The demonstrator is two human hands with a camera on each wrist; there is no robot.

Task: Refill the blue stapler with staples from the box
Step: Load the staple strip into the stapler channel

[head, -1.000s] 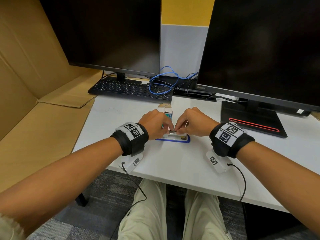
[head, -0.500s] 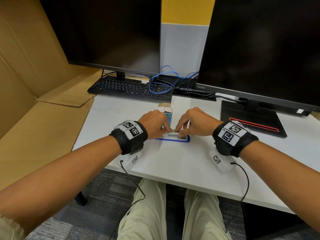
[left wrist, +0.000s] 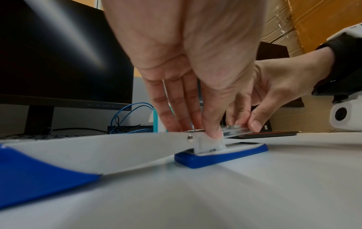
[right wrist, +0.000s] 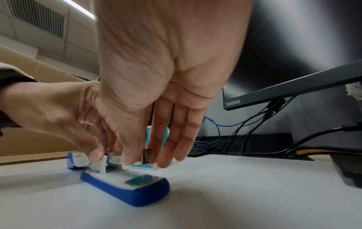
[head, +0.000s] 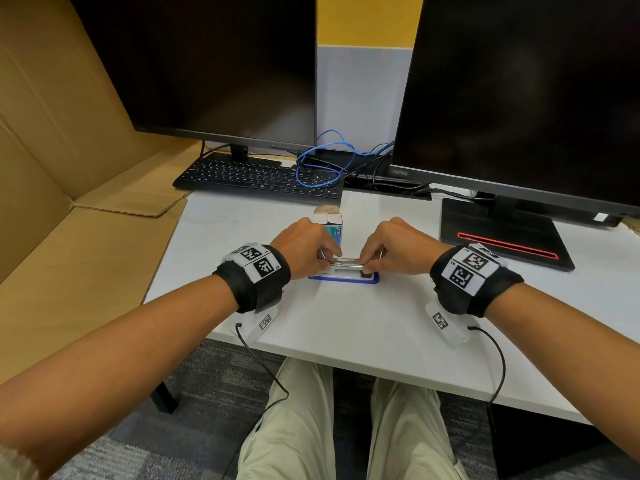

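Observation:
The blue stapler [head: 343, 278] lies open on the white desk, its blue base [right wrist: 125, 186] flat and its cover [left wrist: 58, 148] folded back to the left. A metal staple rail [head: 346, 262] stands raised over the base. My left hand [head: 332, 259] holds the white hinge block and the rail's rear end, thumb in front [left wrist: 214, 133]. My right hand [head: 363, 260] pinches the rail's front end between thumb [left wrist: 254, 124] and forefinger. Just behind both hands the staple box [head: 329, 225] stands upright with its top flap open. Whether staples lie in the rail I cannot tell.
A black keyboard [head: 256, 178] and tangled blue and black cables [head: 322, 164] lie behind the box. Two dark monitors stand at the back; the right one's black base [head: 502, 233] lies close to my right hand. Cardboard sheets [head: 69, 237] border the desk's left edge.
Both hands stay at the stapler's rail with the same hold. My wrists have drifted slightly outward; the stapler and box have not moved.

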